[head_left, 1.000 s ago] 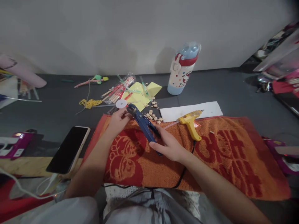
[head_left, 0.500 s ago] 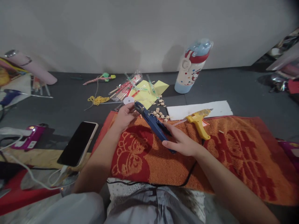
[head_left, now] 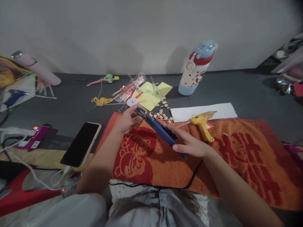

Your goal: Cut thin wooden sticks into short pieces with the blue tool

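My right hand point(head_left: 189, 143) is wrapped round the handles of blue pliers point(head_left: 158, 128), which point up and left over the orange-red towel point(head_left: 236, 151). My left hand point(head_left: 129, 121) is curled at the pliers' jaws, its fingertips pinched on something too small to make out. A heap of small cut wooden pieces point(head_left: 162, 115) lies just beyond the jaws. A yellow glue gun point(head_left: 201, 123) rests on the towel to the right, its nozzle over a white paper strip point(head_left: 203, 111).
A black phone point(head_left: 80, 144) lies left of the towel. Behind are yellow paper point(head_left: 151, 93), a bag of sticks point(head_left: 127, 90), yellow string point(head_left: 101, 101), a white disc point(head_left: 132, 101) and a drink bottle point(head_left: 195, 69). A purple device point(head_left: 35, 135) and cables sit at far left.
The view has shifted so everything sits a little more to the right. My right hand has slid down the pliers' handles and my left fingers have closed in at the jaws.
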`<state>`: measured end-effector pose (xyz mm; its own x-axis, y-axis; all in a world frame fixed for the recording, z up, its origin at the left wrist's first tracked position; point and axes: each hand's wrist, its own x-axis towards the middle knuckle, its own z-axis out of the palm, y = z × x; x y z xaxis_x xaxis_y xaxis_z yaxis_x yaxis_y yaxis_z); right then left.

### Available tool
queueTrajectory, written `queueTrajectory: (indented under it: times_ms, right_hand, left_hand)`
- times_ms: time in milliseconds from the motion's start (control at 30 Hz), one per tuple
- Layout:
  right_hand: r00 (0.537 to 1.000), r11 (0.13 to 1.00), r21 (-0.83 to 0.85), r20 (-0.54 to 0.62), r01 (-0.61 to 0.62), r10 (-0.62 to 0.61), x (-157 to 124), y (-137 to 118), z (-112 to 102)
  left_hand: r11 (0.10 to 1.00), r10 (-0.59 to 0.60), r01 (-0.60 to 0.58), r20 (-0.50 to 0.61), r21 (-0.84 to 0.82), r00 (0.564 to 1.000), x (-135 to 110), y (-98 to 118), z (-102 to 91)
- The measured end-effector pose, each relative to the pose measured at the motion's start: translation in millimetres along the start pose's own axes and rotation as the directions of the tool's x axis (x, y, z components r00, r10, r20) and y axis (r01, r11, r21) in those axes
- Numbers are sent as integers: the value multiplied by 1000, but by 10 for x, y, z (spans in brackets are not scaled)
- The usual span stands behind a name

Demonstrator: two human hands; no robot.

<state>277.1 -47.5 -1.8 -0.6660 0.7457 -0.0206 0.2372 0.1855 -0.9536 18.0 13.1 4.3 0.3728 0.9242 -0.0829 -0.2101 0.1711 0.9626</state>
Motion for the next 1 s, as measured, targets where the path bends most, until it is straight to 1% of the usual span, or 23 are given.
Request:
queueTrajectory:
  times_ms: [67,133,200,300,400,467,533,600,667,733,867,1000]
  right_hand:
    - [1000,1000,-24,-3,2,-2,-5,15,6]
    - [999,997,-76,-37,21,-24,-6,18,26]
    - [993,988,-153,-105,39,-55,-1,9,55]
    - [977,966,-257,-210,-15,-40,14,-15,91]
    - [965,955,-285,-262,-76,-1,23,-25,108]
    - [961,957,-274,-276,-92,13,23,-19,115]
    - [959,960,-260,-283,-100,24,22,-5,124]
    - [957,965,-244,-288,-98,25,20,14,132]
    - [955,971,-225,-296,-87,17,17,34,137]
    - [955,976,-203,-296,-75,11,12,55,134]
    - [958,981,-180,-284,-78,24,2,93,118]
    - [958,976,-205,-288,-69,7,4,106,108]
  left_hand:
    - [1000,-9,10,22,-2,1000,-5,5,-8]
    - [1000,-25,25,13,-12,1000,0,9,-6]
    - [998,-54,54,-24,-21,998,16,11,14]
    - [998,-70,68,-121,-15,990,51,6,66]
    - [999,9,0,-210,45,978,86,-19,109]
    - [990,88,-59,-242,127,966,99,-45,123]
    - [967,178,-116,-275,225,945,102,-68,132]
    - [939,255,-162,-297,303,920,93,-77,142]
    - [929,281,-181,-293,324,914,77,-73,153]
    - [940,254,-171,-270,295,929,62,-58,161]
    - [975,160,-117,-228,190,960,45,-24,171]
    - [988,116,-92,-209,122,971,39,-4,184]
